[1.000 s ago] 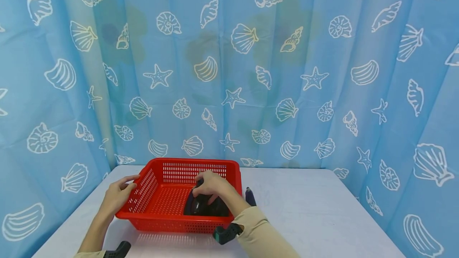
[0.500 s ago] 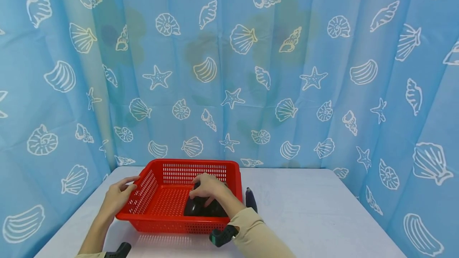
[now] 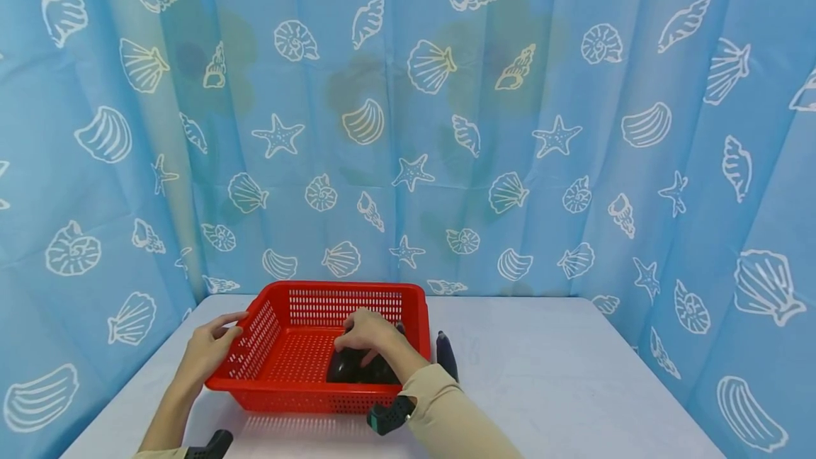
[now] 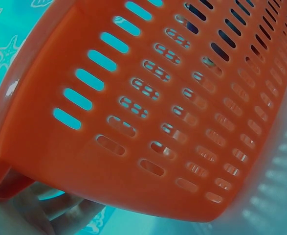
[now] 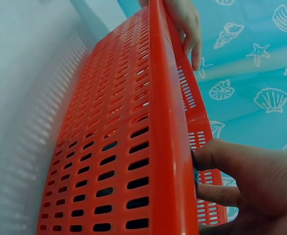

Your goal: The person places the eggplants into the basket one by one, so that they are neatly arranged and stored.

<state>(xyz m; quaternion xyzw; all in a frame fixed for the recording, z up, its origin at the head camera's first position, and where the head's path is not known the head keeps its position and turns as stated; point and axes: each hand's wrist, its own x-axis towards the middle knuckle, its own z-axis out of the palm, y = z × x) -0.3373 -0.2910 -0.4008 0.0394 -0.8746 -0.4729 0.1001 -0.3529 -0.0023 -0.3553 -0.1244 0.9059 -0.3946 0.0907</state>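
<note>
Inside the red plastic basket [image 3: 306,397], dark purple eggplants [image 3: 344,368] lie bunched at the right front. My right hand [image 3: 370,335] reaches down over them, thumb and fingers curled around the upper end of an eggplant. The right wrist view shows this hand [image 5: 255,181] bent over the near rim, with a sliver of dark green between thumb and fingers; the rest is hidden by the wall. My left hand [image 3: 207,349] is at the basket's left rim, its fingers reaching to the edge and the thumb held apart.
Another eggplant [image 3: 446,355] lies on the white table [image 3: 561,374], just right of the basket beside my right forearm. A blue curtain [image 3: 408,126] with white shell prints hangs along the table's back edge. Dark wrist cameras [image 3: 390,414] sit on both wrists.
My right hand and forearm have shifted slightly left, and the eggplants under the hand have moved a little, uncovering a tip by the right wall. The left hand and basket stay put.
</note>
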